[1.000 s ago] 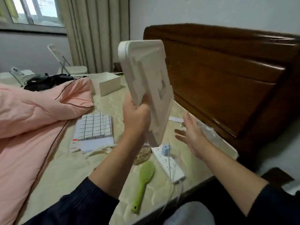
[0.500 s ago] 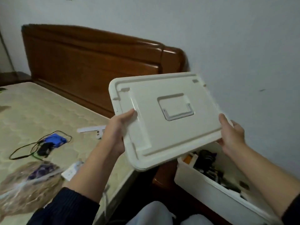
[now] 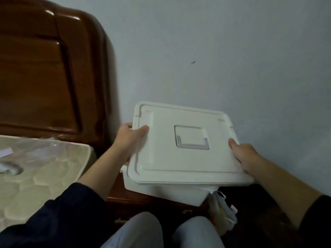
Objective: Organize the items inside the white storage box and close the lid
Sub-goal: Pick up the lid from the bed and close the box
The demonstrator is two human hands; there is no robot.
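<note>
The white lid (image 3: pixel 180 158), with a recessed handle at its middle, lies flat on top of the white storage box (image 3: pixel 161 190), which sits on a wooden nightstand by the wall. My left hand (image 3: pixel 129 138) grips the lid's left edge, thumb on top. At the right edge my right hand (image 3: pixel 245 156) holds the lid, thumb on its top surface. The box's contents are hidden under the lid.
The wooden headboard (image 3: pixel 44 68) rises at the left, with the mattress (image 3: pixel 35 176) below it carrying clear plastic and paper. A white bag (image 3: pixel 223 210) sits at the box's right front corner. My knees (image 3: pixel 161 231) are at the bottom. A plain wall stands behind.
I swung the lid from upright over the bed to the right, leveled it with both hands, and lowered it onto the box. The items inside are now covered.
</note>
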